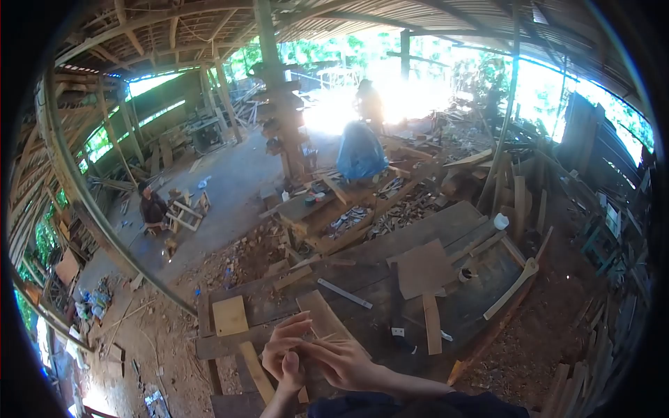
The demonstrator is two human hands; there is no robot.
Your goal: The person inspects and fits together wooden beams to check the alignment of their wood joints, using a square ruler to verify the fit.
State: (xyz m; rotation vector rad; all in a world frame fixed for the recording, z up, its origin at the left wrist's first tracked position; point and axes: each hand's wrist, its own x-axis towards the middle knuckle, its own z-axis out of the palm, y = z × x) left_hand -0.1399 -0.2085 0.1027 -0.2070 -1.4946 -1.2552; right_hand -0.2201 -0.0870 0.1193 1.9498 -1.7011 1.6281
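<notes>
My left hand [284, 353] and my right hand [343, 362] meet above the near edge of the dark wooden workbench [265, 307]. The fingers of both are bent and pressed together. What they hold, if anything, is too small to name. Behind them a long wooden board [324, 313] lies at a slant. To their left are a square yellowish wood piece [230, 315] and a narrow strip [256, 373]. A metal ruler [345, 293] lies farther back.
On the bench's right are a brown flat panel [424, 269], a small cup [465, 275], a white container [500, 221] and a curved wooden piece [512, 289]. A person [151, 205] sits at the left by a wooden frame; another person [368, 103] is backlit beyond a blue covering [360, 153].
</notes>
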